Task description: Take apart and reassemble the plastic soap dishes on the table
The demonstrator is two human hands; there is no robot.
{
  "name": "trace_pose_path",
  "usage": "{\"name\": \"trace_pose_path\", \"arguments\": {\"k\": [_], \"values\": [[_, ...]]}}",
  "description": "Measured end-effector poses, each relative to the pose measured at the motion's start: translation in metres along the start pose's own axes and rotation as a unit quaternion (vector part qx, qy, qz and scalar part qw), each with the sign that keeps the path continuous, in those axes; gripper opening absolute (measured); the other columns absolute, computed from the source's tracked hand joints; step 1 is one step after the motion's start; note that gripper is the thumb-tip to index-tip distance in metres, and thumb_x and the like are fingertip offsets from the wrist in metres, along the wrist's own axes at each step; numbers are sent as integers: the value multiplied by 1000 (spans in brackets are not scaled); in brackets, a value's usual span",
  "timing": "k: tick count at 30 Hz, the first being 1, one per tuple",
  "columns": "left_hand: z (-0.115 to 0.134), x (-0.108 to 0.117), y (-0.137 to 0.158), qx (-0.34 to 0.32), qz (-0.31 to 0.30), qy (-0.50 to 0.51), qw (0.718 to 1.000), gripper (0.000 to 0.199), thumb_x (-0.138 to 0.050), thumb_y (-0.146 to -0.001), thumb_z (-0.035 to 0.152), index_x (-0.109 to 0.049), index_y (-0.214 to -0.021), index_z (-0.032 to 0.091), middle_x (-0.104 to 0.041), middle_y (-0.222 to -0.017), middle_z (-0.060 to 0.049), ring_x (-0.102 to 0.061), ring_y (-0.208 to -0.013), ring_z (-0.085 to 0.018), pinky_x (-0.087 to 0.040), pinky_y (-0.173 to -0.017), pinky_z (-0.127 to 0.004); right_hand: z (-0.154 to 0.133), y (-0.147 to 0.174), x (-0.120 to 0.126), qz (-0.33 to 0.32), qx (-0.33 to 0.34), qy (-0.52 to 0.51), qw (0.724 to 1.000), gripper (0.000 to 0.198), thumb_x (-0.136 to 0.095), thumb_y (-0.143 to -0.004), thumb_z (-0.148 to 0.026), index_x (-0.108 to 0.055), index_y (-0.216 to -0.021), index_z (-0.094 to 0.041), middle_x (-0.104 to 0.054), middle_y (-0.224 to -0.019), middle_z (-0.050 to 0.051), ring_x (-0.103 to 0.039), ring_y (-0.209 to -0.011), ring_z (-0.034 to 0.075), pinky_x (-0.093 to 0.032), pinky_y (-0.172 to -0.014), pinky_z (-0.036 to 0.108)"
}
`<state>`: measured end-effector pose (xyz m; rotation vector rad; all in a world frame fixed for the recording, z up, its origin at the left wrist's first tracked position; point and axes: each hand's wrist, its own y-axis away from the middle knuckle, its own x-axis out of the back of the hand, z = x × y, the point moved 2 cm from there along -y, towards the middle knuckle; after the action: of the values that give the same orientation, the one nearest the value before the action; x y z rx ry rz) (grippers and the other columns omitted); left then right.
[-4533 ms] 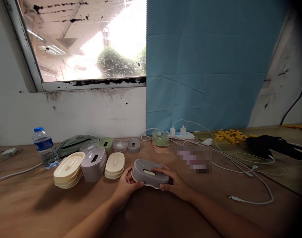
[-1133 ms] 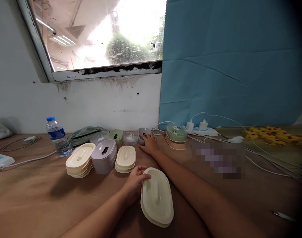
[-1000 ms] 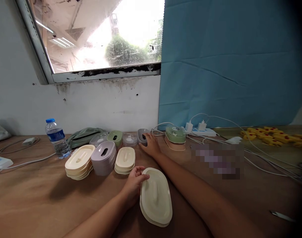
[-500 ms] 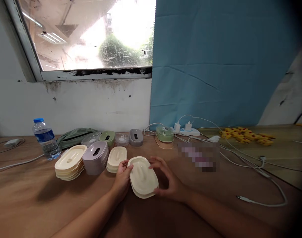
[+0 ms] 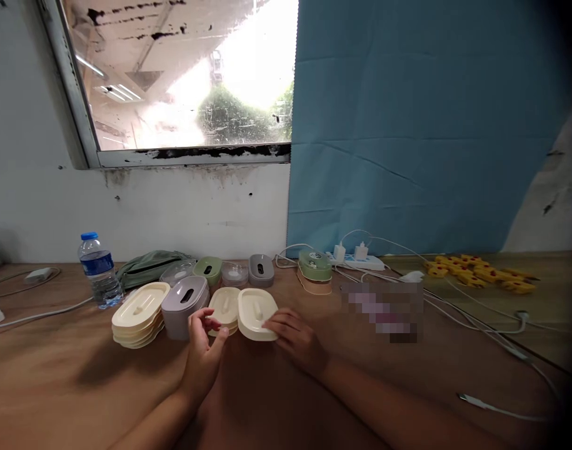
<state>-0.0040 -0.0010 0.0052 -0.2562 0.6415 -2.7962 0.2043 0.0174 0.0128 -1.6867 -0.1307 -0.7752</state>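
A cream plastic lid (image 5: pixel 258 307) with a raised bar in its middle is tilted near the small cream lid stack (image 5: pixel 225 307). The fingers of my right hand (image 5: pixel 299 342) grip its right edge. My left hand (image 5: pixel 205 350) is open and empty, thumb and fingers apart, in front of the small stack's left side. Left of that hand stands a lilac container or stack (image 5: pixel 186 309) with a dark slot in its top. Farther left is a taller stack of larger cream lids (image 5: pixel 140 315).
A water bottle (image 5: pixel 99 272) and a green cloth bag (image 5: pixel 152 269) stand at the back left. Behind are a green slotted lid (image 5: pixel 207 267), a grey one (image 5: pixel 261 270) and a green box (image 5: pixel 314 265). White cables (image 5: pixel 492 400) and yellow pieces (image 5: pixel 482 274) lie right.
The cream lid has moved up and left, beside the small cream stack. My left hand has let go of it and shifted left; my right hand has closed on its right edge.
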Motion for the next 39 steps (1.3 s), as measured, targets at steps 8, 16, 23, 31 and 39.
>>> {"name": "trace_pose_path", "arguments": {"k": [8,16,23,31,39], "values": [[-11,-1,-9,-73,-25,-187,979,34,-50,-70,22,-35,-100,18,-37,-99,-6,-43,-96,-21,-36,-89,-42,15,-38,-69,-1,-62,1,998,22,-47,-83,-19,-61,-100,-22,-67,-90,6,-55,-88,21,-45,-82,37],[-4,-4,-2,-58,31,-318,946,39,-51,-69,25,-32,-102,15,-34,-106,-10,-35,-107,-27,-31,-92,-46,5,-43,-77,-69,-48,-26,996,32,-58,-72,-30,-59,-102,-18,-66,-99,8,-56,-94,21,-43,-85,36],[1,-4,-1,-156,-29,-372,915,36,-47,-73,24,-38,-106,15,-42,-109,-12,-38,-109,-28,-31,-93,-48,5,-41,-80,-100,-47,-37,993,29,-50,-77,-20,-57,-105,-16,-62,-106,10,-52,-103,21,-41,-91,37],[-15,3,-14,-236,-123,-430,863,41,-41,-75,14,-43,-116,15,-52,-117,-12,-40,-116,-26,-28,-98,-45,4,-40,-74,-104,-45,-68,991,33,-48,-77,-14,-53,-110,-20,-59,-108,8,-52,-103,18,-42,-90,34],[-8,9,-23,-206,-165,-445,856,34,-45,-76,19,-51,-110,22,-55,-110,-8,-47,-107,-23,-31,-90,-41,47,-35,-28,47,-141,125,981,31,-52,-75,-20,-55,-105,-22,-53,-114,8,-47,-108,23,-37,-94,41]]}}
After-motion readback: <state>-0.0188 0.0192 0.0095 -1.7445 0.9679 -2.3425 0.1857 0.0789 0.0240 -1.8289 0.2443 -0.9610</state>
